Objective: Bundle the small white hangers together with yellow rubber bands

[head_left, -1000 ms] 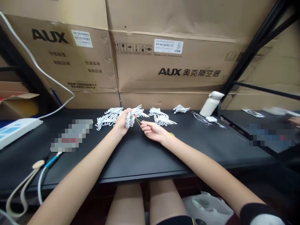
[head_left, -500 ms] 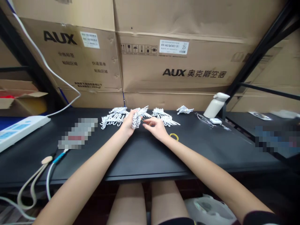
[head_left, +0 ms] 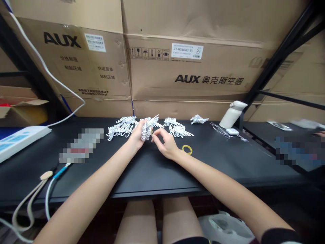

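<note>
My left hand [head_left: 137, 136] is closed around a bundle of white hooks [head_left: 146, 131], their curved ends facing me and their straight ends pointing up and right. Just right of the bundle, my right hand [head_left: 166, 142] pinches a thin yellow rubber band [head_left: 152, 132] that runs to the hooks. More white hooks [head_left: 119, 130] lie in rows to the left, and others [head_left: 179, 130] lie to the right. Several yellow rubber bands [head_left: 187, 149] rest on the black table beside my right wrist. Behind them sits a small tied-looking bunch of hooks [head_left: 199, 119].
A white bottle [head_left: 233, 114], glasses [head_left: 219, 130] and a small white case [head_left: 232, 131] stand at the right. Leftward are a blurred-out device [head_left: 82, 145] with a cable and a power strip [head_left: 22, 140]. Large cardboard boxes [head_left: 152, 81] wall off the back. Another person's hand [head_left: 321, 133] shows at the right edge.
My right hand has drawn closer to the bundle and turned, its fingers more upright, with the rubber band pulled near the hooks. My left hand keeps its hold. Another person's hand has appeared far right.
</note>
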A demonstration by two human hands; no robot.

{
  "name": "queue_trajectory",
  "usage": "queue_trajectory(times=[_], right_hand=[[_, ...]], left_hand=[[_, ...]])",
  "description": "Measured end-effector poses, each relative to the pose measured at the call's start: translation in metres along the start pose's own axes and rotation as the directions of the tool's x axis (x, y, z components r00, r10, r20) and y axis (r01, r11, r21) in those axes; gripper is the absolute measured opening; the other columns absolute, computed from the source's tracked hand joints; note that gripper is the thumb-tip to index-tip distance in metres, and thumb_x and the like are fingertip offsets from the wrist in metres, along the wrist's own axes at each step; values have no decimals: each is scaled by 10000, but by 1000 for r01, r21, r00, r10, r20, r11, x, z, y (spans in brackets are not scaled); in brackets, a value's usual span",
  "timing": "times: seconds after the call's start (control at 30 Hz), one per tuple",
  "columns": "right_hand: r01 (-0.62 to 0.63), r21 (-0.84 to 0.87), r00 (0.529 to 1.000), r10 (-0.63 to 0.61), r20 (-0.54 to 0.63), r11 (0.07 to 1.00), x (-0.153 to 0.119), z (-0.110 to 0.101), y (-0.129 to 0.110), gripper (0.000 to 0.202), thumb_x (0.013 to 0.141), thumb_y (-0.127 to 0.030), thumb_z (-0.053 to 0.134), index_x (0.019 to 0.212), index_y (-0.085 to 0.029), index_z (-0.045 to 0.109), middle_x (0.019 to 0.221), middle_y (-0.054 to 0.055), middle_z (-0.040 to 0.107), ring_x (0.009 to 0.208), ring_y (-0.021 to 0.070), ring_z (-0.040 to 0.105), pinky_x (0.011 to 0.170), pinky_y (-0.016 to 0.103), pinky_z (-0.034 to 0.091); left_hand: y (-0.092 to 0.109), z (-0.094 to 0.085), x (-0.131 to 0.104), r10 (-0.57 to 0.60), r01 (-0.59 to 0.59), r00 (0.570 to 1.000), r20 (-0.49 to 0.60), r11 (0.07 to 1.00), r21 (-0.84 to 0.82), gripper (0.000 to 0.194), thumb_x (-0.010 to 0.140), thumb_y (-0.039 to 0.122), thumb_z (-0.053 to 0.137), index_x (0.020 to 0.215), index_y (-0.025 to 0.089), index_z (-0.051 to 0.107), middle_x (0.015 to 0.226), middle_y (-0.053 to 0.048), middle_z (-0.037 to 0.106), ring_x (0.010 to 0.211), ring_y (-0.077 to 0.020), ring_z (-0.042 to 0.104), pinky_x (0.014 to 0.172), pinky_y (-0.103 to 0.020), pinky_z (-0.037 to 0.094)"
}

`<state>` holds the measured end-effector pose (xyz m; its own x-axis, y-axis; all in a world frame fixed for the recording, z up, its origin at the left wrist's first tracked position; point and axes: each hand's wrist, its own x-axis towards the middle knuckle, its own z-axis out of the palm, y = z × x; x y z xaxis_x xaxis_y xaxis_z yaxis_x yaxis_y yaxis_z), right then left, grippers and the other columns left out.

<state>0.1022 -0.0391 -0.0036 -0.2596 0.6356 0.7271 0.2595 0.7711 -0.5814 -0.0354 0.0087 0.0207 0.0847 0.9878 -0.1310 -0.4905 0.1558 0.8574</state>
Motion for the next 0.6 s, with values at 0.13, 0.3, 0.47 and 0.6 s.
queue_trajectory(times=[0.13, 0.3, 0.47, 0.6], right_hand=[[-161, 128, 984, 169, -52, 979, 1, -2, 3, 154, 936, -363, 404, 904, -220, 452, 605, -30, 549, 574, 132, 554, 694, 297, 471], [-239, 208, 969, 247, -13, 949, -1, 2, 12, 211, 943, -438, 363, 947, -230, 403, 551, -52, 568, 529, 127, 588, 636, 271, 476], [-272, 267, 961, 273, 32, 925, -1, 3, 12, 255, 924, -489, 380, 939, -234, 392, 586, -36, 624, 504, 120, 598, 558, 241, 470], [-285, 291, 957, 286, 40, 913, -1, 3, 9, 278, 916, -514, 375, 935, -237, 382, 603, -34, 632, 464, 110, 579, 507, 227, 460]], left_hand=[[2, 6, -8, -27, 30, 995, 95, 999, -36, 169, 797, 286, 578, 693, 154, 561, 557, 12, 612, 419, -86, 550, 393, -175, 416], [2, 5, -12, -32, 40, 988, 150, 998, -50, 115, 766, 260, 611, 740, 154, 576, 655, -8, 658, 527, -121, 627, 378, -175, 422], [2, 6, -16, 9, -3, 990, 138, 999, -43, 112, 760, 254, 618, 717, 163, 569, 575, 19, 616, 455, -107, 584, 374, -186, 423], [2, 7, -16, 33, -28, 990, 135, 999, -42, 152, 737, 285, 655, 707, 169, 561, 537, 27, 595, 408, -97, 544, 371, -190, 413]])
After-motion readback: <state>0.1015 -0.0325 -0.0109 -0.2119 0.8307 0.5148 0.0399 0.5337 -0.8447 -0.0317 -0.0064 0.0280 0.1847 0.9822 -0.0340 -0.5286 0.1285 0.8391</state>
